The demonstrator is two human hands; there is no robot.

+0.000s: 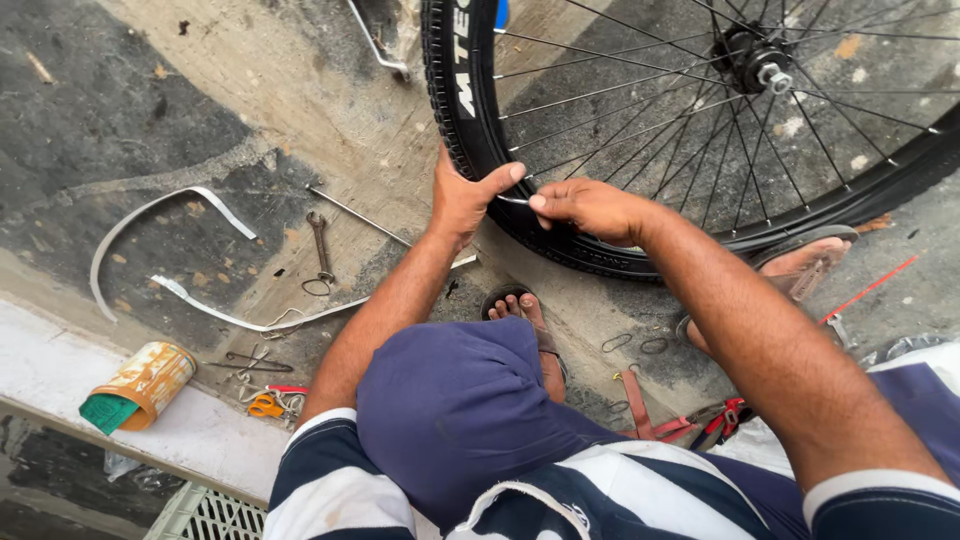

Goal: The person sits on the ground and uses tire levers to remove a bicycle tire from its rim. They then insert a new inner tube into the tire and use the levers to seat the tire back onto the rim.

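Gripping black tyre [470, 150] of bicycle wheel [700, 120], left hand [462, 200] wraps tread, thumb stretched along rim. Right hand [590, 210] pinched shut on thin metal tool [512, 200], tip against rim just beside left thumb. Wheel stands upright, far centre-right, on concrete floor [300, 90]. Spanner [320, 245] lies left of hands, pale strip [160, 215] further left. Tin can [140, 385] on near-left ledge; orange-handled scissors [268, 405] beside it. Sandalled foot [520, 310] under wheel.

A single head-worn camera looks steeply down from above the person's own chest and knee, close in, facing forward over the bicycle wheel [700, 130] and the concrete floor [250, 120].
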